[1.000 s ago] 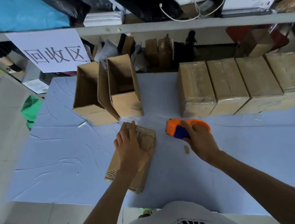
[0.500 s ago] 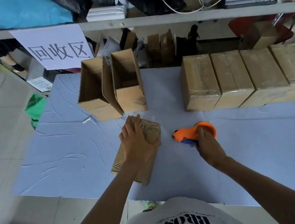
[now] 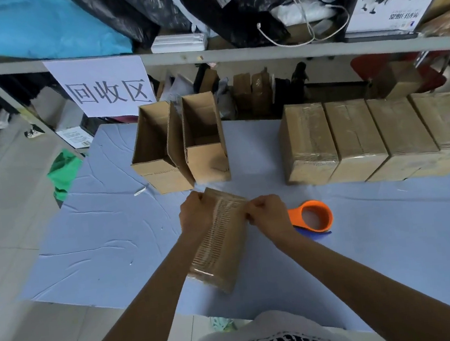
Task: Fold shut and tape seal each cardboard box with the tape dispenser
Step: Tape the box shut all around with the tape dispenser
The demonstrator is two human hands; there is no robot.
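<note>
I am holding the closed cardboard box (image 3: 220, 241) just in front of me, lying lengthwise between my two hands with its taped top facing up. My left hand (image 3: 196, 215) is curling its fingers round the box's far left corner, and my right hand (image 3: 268, 214) is pinching the far right edge with its fingers bent tight. The orange tape dispenser (image 3: 312, 216) is lying on the blue table cover (image 3: 100, 240) just beside my right hand, not held. Farther back, two open boxes (image 3: 160, 152) are standing side by side to the left, and a row of sealed boxes (image 3: 355, 138) is sitting to the right. Behind them a white paper sign (image 3: 108, 91) is hanging from a cluttered shelf (image 3: 289, 52).
</note>
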